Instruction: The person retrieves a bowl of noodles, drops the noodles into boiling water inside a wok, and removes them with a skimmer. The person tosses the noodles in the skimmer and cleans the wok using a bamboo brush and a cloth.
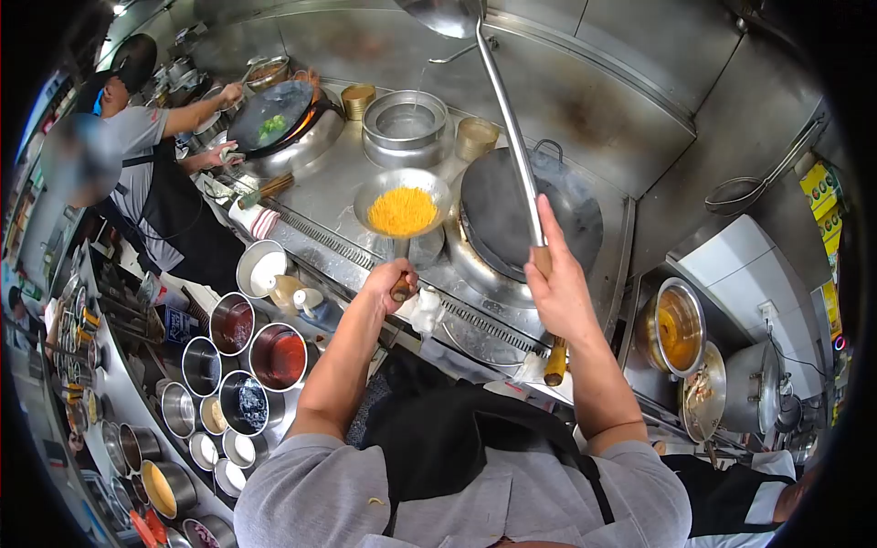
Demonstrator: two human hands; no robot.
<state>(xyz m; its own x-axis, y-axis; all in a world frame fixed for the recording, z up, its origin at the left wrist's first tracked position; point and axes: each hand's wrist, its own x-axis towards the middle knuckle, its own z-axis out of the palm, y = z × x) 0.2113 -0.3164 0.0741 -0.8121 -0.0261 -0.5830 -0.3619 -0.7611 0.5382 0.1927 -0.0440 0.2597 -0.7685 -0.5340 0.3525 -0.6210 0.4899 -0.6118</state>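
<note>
My left hand [392,285] is closed around the wooden-ended handle of a wide, shallow metal strainer [365,194]. In its bowl lies a heap of yellow shreds [402,212], held above the steel cooktop. With my right hand [566,290] I grip the wooden end of a long-handled ladle [508,110]. Its shaft slants up and away, and its bowl is raised at the top edge of the view. Beneath the ladle shaft, a large dark wok [571,215] sits on the right burner, with a faint haze over it.
At left, a co-worker [183,164] handles a wok [269,117] with greens over flame. A steel pot [405,123] stands at the back. Several seasoning tubs [277,356] line the left counter. A bowl of orange liquid [676,327] is at right; another person's sleeve [763,502] shows lower right.
</note>
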